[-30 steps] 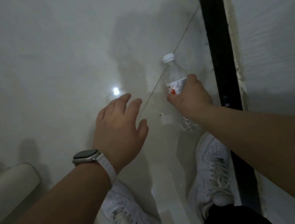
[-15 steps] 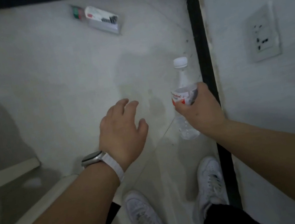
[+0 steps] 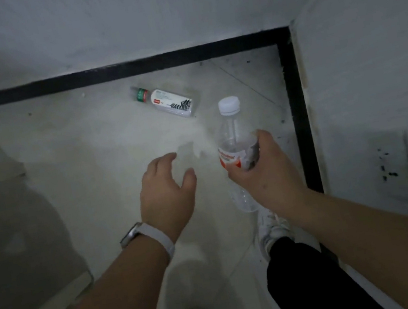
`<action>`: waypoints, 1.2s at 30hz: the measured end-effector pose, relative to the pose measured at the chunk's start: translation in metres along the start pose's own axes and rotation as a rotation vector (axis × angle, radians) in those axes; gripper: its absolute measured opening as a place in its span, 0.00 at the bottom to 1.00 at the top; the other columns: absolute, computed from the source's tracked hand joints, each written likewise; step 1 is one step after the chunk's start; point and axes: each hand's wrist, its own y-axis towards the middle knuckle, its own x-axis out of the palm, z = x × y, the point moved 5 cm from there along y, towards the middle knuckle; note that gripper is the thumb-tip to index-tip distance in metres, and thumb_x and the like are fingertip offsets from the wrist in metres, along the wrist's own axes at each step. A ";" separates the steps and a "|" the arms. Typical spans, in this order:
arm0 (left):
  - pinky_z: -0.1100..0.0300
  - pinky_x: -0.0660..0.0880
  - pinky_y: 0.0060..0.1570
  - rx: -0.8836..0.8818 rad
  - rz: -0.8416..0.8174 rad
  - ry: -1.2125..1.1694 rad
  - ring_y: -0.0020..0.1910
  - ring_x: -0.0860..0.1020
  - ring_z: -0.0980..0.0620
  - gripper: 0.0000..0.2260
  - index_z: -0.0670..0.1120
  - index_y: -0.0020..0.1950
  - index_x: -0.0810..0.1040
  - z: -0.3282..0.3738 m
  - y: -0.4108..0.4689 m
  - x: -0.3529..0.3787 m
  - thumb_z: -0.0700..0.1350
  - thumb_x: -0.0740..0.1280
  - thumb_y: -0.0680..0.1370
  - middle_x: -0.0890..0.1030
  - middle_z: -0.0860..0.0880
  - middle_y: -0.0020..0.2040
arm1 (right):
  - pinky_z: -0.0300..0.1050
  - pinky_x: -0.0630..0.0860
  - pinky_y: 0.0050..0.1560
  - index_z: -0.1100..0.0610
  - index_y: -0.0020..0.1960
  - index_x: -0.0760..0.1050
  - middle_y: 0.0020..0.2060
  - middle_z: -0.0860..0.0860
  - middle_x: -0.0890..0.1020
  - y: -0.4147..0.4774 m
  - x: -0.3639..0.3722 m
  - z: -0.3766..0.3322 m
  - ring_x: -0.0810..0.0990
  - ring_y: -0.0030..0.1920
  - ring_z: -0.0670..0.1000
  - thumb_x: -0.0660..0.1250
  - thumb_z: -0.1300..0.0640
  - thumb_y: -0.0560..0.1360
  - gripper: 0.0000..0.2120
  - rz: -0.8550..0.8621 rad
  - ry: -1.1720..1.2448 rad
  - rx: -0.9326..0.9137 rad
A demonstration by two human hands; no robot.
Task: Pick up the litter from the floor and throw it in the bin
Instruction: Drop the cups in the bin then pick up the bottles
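- Your right hand [image 3: 263, 171] grips a clear plastic bottle [image 3: 232, 133] round its labelled middle, fingers and thumb curled about it. The white cap points away from you and the base tucks under your palm.
- The bottle is up off the floor [image 3: 87, 147]. A mid-body grip probably keeps so light a thing from swinging as you carry it.
- Your left hand [image 3: 165, 188] holds nothing: palm down, fingers loosely spread, just beside the right hand and about level with it. My read is that it is kept free for the next piece.
- Second piece of litter: a flat clear packet [image 3: 165, 102] with a white label and a green-banded end lies on the floor ahead of both hands. It is beyond your left fingertips, a little toward the right hand's side, and well apart from either.
- The packet lies slantwise near the black skirting strip [image 3: 298, 110], which also runs close past the outer side of your right hand.
- No bin in view, so I cannot tell which way it lies from your hands.
- Judgement: one pickup is made and the drop is not yet done. The empty left hand is the nearer one to the packet — a forward, downward reach would be needed.
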 end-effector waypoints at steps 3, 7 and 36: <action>0.58 0.68 0.62 -0.129 0.019 -0.129 0.63 0.74 0.45 0.20 0.46 0.66 0.76 0.007 0.046 0.012 0.52 0.67 0.76 0.76 0.43 0.63 | 0.45 0.79 0.43 0.40 0.52 0.67 0.43 0.41 0.79 0.028 -0.006 -0.011 0.79 0.40 0.39 0.75 0.44 0.67 0.19 -0.011 -0.002 -0.028; 0.54 0.71 0.62 -0.233 0.000 -0.238 0.62 0.74 0.47 0.20 0.46 0.68 0.73 0.002 0.088 0.033 0.50 0.70 0.77 0.74 0.46 0.63 | 0.45 0.79 0.48 0.41 0.57 0.66 0.46 0.39 0.78 0.061 -0.007 -0.011 0.79 0.44 0.39 0.75 0.46 0.69 0.23 -0.018 -0.008 -0.031; 0.53 0.81 0.48 -0.723 -0.058 -0.716 0.46 0.81 0.51 0.28 0.46 0.61 0.67 -0.077 0.251 0.137 0.51 0.79 0.70 0.78 0.47 0.52 | 0.29 0.73 0.48 0.43 0.59 0.65 0.52 0.42 0.78 0.210 0.048 0.013 0.78 0.49 0.36 0.76 0.51 0.69 0.25 -0.043 -0.051 -0.124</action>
